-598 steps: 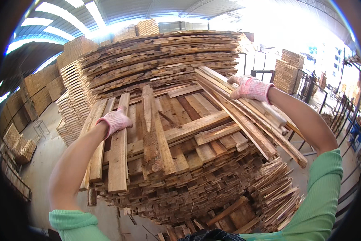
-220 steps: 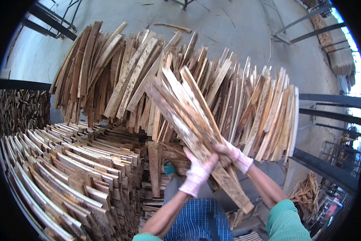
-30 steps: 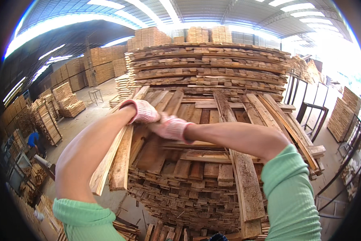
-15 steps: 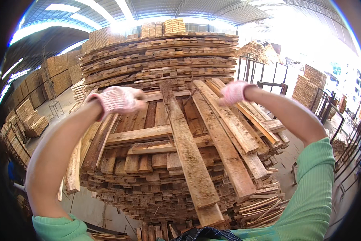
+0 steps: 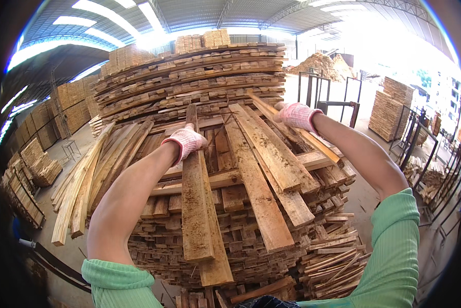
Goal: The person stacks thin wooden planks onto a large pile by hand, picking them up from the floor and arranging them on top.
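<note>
My left hand [image 5: 187, 141], in a pale pink knit glove, is closed over the far part of a long, rough-faced wooden board [image 5: 195, 205]. A second board [image 5: 215, 256] lies beneath that one and shows along its right edge. On the right, my gloved right hand [image 5: 297, 115] grips a narrow wooden board [image 5: 320, 143] near its far half, with the fingertips partly hidden. Between my hands several loose boards [image 5: 258, 192] lie lengthwise, their near ends jutting over the layered wood stack [image 5: 230, 197].
A taller stack of boards [image 5: 189, 77] rises behind. More loose boards [image 5: 82, 190] overhang at the left. Thin strips [image 5: 333, 262] are piled low at the right front. Black metal frames [image 5: 338, 105] and another wood stack [image 5: 391, 110] stand to the right.
My left hand has moved right and taken hold of the rough board, which now lies farther left and straighter. The right hand has closed on the narrow board. The view has shifted slightly.
</note>
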A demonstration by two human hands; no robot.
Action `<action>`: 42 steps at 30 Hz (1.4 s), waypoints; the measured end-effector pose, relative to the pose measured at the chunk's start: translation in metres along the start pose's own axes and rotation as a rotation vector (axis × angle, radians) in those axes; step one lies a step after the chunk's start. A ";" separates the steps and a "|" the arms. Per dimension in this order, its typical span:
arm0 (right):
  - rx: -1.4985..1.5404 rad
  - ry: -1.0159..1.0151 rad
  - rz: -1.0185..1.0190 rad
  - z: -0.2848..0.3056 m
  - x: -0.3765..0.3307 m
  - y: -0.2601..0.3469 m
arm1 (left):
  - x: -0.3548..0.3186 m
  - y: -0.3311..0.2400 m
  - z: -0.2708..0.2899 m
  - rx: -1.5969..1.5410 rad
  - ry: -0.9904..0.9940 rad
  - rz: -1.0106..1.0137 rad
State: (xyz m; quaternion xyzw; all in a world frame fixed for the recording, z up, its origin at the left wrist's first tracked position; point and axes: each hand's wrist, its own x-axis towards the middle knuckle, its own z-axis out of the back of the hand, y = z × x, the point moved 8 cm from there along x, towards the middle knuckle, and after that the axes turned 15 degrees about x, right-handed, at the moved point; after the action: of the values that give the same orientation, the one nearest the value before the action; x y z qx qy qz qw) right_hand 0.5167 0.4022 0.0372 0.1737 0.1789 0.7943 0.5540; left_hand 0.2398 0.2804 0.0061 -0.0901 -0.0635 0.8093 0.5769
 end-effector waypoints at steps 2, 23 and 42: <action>0.032 0.093 -0.021 -0.007 -0.003 0.025 | 0.003 0.014 0.012 -0.051 -0.132 -0.014; 0.129 0.209 0.372 -0.072 -0.020 0.184 | -0.263 0.340 0.359 -0.961 -1.072 -0.197; -1.143 0.086 1.122 -0.285 -0.051 0.386 | -0.175 0.359 0.179 -0.268 -0.385 0.190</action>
State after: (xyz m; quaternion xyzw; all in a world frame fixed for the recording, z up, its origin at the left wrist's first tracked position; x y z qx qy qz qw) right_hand 0.0826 0.2036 -0.0327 -0.1035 -0.3484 0.9291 0.0680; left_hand -0.0755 -0.0018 0.1195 -0.0157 -0.2702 0.8466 0.4583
